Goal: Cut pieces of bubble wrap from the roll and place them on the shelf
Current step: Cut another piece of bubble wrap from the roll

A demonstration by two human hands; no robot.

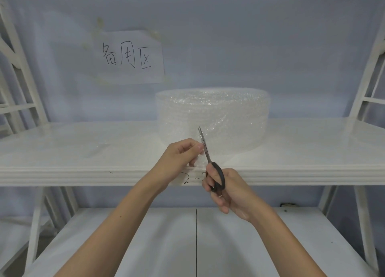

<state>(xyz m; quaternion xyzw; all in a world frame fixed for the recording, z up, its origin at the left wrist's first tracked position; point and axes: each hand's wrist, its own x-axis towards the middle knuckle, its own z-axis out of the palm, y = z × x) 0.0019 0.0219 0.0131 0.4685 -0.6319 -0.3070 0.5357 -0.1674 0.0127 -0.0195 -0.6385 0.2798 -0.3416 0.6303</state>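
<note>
White shelving against pale wall, paper sign taped behind. Nearest you: right hand [226,190] closed through black handles of scissors [210,162], blades nearly shut, pointing up and away. Left hand [183,158] pinches loose flap of bubble wrap [198,162] at front edge of shelf [83,170]. Keep flap taut, open blades wide, cut straight, fingers clear of blades. Farther back: roll [213,118] stands on shelf, right of centre.

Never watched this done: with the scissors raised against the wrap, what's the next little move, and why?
Probably close the scissors and snip onward. The right hand holds their black handles, the blades stand against the sheet by the roll, and the left hand pinches the loose end taut.
</note>
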